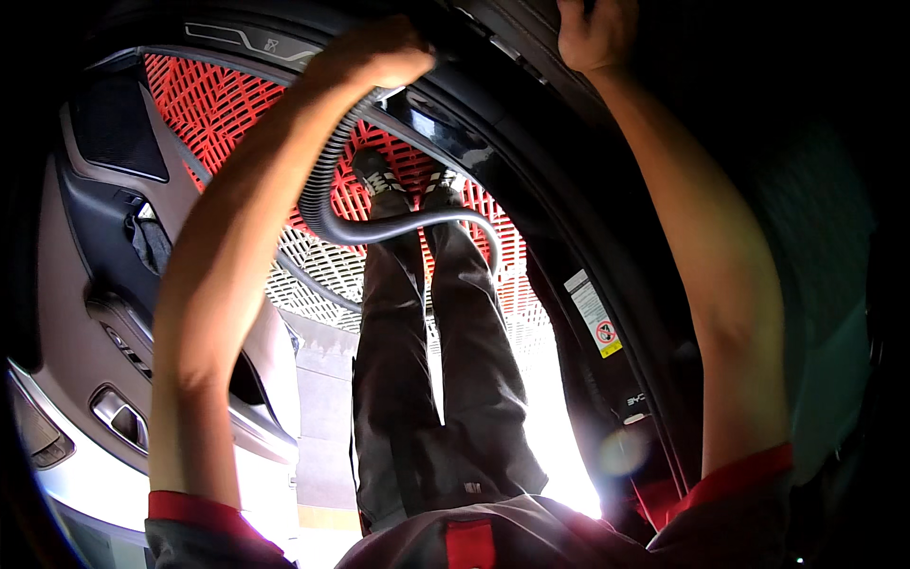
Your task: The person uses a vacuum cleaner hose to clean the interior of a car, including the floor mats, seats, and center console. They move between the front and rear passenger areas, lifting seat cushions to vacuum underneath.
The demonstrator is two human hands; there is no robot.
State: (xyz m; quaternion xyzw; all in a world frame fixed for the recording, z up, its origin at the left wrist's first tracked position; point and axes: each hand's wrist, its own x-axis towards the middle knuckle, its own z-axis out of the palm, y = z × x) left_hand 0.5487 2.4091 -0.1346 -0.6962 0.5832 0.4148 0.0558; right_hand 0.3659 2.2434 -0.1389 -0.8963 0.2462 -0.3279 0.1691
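Observation:
My left hand (380,55) is closed in a fist above the car's door sill, at the end of a ribbed black vacuum hose (330,153). A pale cuff (389,93) shows just below the fist; whatever the hose ends in is hidden by the hand and the dark. From there the hose drops and loops in front of my shins. My right hand (601,35) is against dark interior trim (522,32) at the top of the view. Its fingertips are cut off by the picture's edge, so its grip is unclear.
An opened car door (106,235) stands on the left, with a grey cloth (149,242) in its pull recess. The door pillar (604,306) on the right bears a warning label (593,313). Red and pale grid flooring (220,107) lies under my shoes (380,174).

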